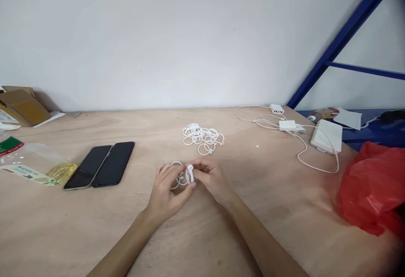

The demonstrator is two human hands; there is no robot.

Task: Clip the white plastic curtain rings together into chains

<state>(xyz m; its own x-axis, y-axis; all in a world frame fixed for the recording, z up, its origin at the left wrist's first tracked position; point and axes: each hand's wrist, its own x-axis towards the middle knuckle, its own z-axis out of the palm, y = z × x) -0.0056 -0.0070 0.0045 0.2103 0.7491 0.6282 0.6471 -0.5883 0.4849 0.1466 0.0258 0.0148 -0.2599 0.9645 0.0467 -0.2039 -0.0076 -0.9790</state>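
Observation:
A white plastic ring (190, 174) is held up edge-on between my two hands, above the tabletop. My left hand (164, 194) pinches it, with the index finger at its top and the thumb at its lower end. From the other side my right hand (215, 180) closes its curled fingers on the ring's upper part; the fingertips are partly hidden. Just behind my left fingers lie a few loose white rings (176, 162), partly covered by the hand. Farther back is a tangled pile of similar white rings with small knobs (204, 135).
Two dark phones (114, 165) lie side by side at left, beside a clear plastic package (34, 159) and a cardboard box (23, 106). At right are white cables with a charger (287, 125), a white box (327, 135) and a red plastic bag (373, 188). A wall stands behind.

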